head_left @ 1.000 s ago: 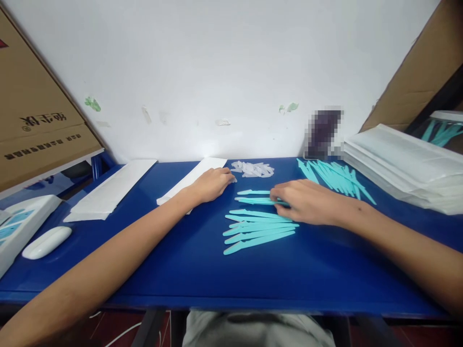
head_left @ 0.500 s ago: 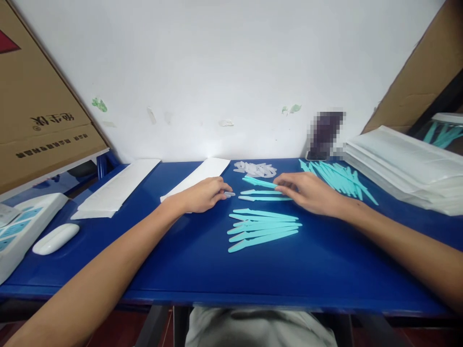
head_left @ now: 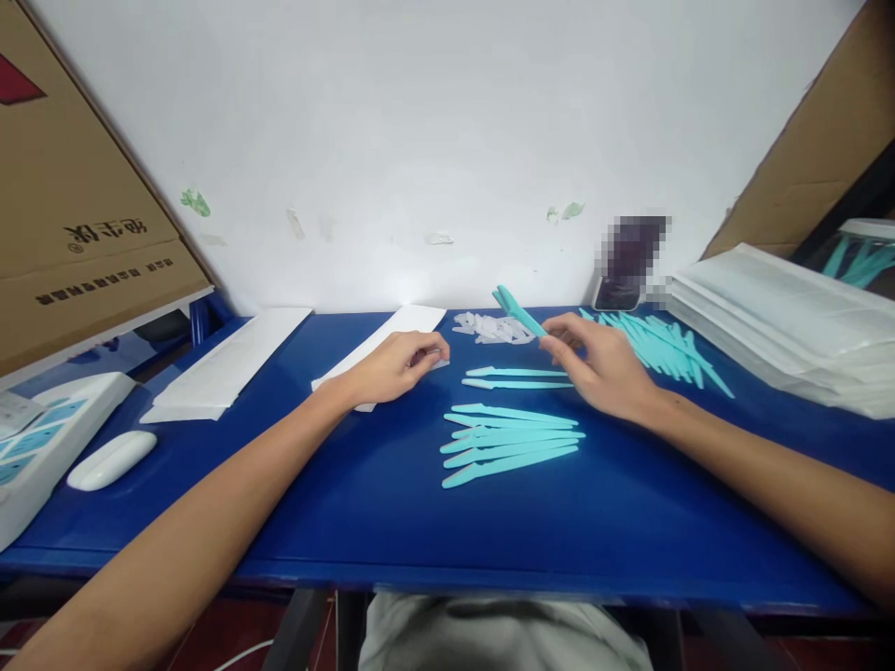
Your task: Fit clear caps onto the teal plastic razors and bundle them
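My right hand pinches one teal plastic razor stick and holds it tilted up above the blue table. My left hand rests on the table with its fingers pinched on a small clear cap. Two teal sticks lie between my hands. Nearer to me lies a row of several teal sticks. A heap of clear caps sits behind them.
A big pile of teal sticks lies at the right, beside a stack of white packets. White paper strips lie at the left, with a white mouse and a cardboard box. A phone leans on the wall.
My right hand picked a teal stick off the table and raised it, tilted. My left hand took a clear cap and closed its fingers on it.
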Action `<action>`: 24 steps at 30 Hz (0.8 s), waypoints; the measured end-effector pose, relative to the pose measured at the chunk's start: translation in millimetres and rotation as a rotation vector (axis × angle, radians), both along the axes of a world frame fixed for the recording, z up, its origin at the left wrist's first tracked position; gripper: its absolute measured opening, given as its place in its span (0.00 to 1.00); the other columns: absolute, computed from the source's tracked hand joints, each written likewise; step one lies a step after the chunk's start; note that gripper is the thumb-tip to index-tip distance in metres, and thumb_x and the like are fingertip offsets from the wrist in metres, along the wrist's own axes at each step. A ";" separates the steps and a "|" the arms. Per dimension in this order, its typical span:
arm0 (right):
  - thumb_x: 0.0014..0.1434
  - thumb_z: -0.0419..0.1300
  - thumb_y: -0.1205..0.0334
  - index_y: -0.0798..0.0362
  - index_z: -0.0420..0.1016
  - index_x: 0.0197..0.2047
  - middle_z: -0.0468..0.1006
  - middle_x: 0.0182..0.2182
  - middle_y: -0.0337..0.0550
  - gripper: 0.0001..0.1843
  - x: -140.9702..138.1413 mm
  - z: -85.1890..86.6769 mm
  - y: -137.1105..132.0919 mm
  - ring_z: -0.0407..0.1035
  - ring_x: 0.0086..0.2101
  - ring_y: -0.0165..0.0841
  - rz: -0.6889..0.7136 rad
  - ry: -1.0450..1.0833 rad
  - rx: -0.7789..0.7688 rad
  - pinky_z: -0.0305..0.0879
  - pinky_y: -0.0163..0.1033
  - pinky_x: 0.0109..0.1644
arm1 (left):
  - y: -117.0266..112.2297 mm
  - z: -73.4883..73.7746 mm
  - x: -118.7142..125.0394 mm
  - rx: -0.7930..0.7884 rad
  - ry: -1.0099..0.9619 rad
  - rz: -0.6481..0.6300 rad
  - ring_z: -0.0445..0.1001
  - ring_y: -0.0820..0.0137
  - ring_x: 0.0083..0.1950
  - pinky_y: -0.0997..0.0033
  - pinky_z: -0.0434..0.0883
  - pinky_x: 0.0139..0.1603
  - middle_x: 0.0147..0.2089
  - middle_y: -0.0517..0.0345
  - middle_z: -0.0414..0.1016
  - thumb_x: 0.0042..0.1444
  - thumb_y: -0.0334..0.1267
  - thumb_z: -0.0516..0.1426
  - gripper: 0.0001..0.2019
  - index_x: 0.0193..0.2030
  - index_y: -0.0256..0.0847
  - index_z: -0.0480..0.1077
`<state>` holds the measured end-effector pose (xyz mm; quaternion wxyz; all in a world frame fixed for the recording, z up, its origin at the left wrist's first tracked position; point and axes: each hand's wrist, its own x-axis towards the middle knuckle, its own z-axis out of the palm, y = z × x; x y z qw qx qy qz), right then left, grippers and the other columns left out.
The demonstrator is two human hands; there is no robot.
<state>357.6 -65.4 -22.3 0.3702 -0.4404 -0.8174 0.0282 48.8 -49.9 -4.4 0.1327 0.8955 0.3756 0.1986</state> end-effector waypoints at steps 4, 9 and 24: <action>0.69 0.51 0.54 0.52 0.72 0.44 0.80 0.33 0.45 0.14 0.1 0.9 0.6 0.74 0.31 0.36 0.012 -0.035 -0.006 0.66 0.40 0.37 | 3.2 -4.5 -1.6 0.041 0.026 -0.037 0.74 0.68 0.42 0.68 0.68 0.43 0.44 0.54 0.77 0.69 0.36 0.45 0.14 0.45 0.41 0.72; 0.69 0.50 0.52 0.53 0.73 0.43 0.80 0.32 0.44 0.15 -1.1 0.3 0.3 0.71 0.30 0.35 0.042 -0.076 -0.011 0.64 0.39 0.35 | 4.4 -9.5 -0.1 0.123 0.205 -0.046 0.75 0.64 0.45 0.63 0.69 0.49 0.44 0.50 0.76 0.65 0.32 0.46 0.16 0.45 0.40 0.75; 0.72 0.45 0.54 0.53 0.71 0.48 0.81 0.40 0.47 0.17 2.6 6.8 -3.0 0.74 0.37 0.38 0.236 -0.308 -0.184 0.65 0.41 0.41 | 5.3 0.0 -3.6 -0.066 0.083 0.040 0.79 0.67 0.42 0.69 0.73 0.44 0.44 0.54 0.83 0.64 0.36 0.52 0.14 0.49 0.41 0.78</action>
